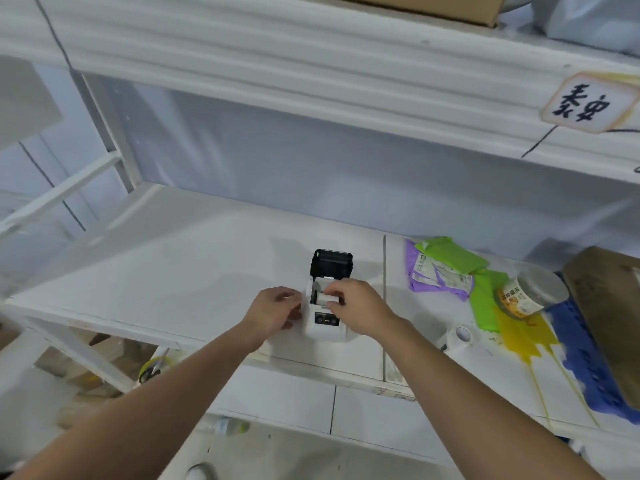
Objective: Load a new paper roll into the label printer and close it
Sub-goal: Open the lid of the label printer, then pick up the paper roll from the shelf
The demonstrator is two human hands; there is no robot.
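Observation:
A small white label printer (325,329) sits on the white shelf (173,271), its black lid (331,262) flipped up and back. A white paper roll (325,299) lies in the open bay. My right hand (356,306) pinches the roll from the right, fingers over the bay. My left hand (277,308) rests against the printer's left side, fingers curled on the casing. Part of the roll is hidden by my right fingers.
Another white paper roll (459,336) lies to the right of the printer. Beyond it are green and purple bags (446,268), a clear jar with an orange label (530,294), yellow and blue plastic (575,341) and a brown box (609,306). An upper shelf hangs overhead.

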